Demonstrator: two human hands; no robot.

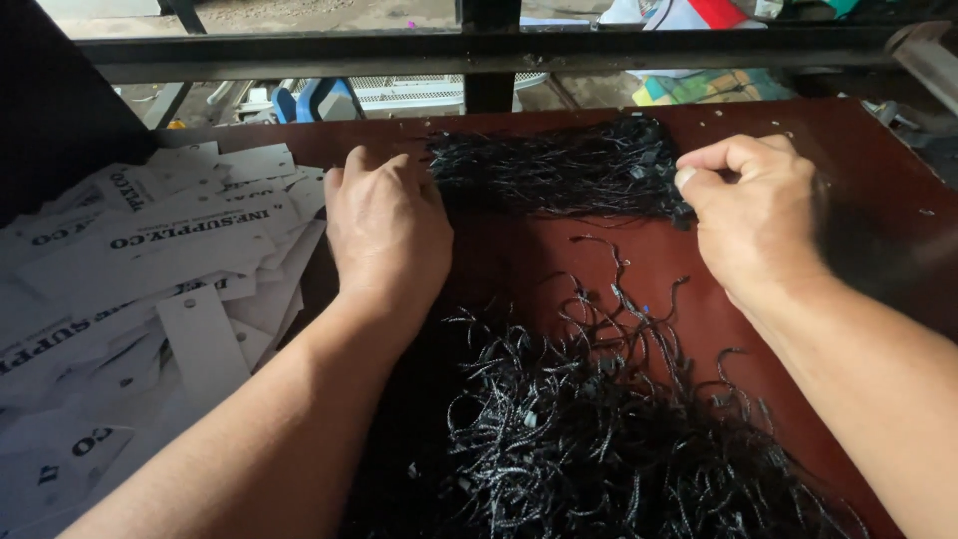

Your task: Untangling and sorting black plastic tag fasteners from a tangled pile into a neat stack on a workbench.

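Observation:
A neat bundle of black tag strings (559,170) lies across the far part of the dark red table (858,190). My left hand (384,225) rests knuckles-up at the bundle's left end, fingers curled down on the table edge of it. My right hand (753,215) sits at the bundle's right end, thumb and fingers pinched on the strings there. A loose tangled heap of the same black strings (599,429) spreads over the near part of the table between my forearms.
A pile of white paper hang tags (150,289) with black print covers the left side. A black metal rail (479,50) runs across the back, with floor clutter beyond it.

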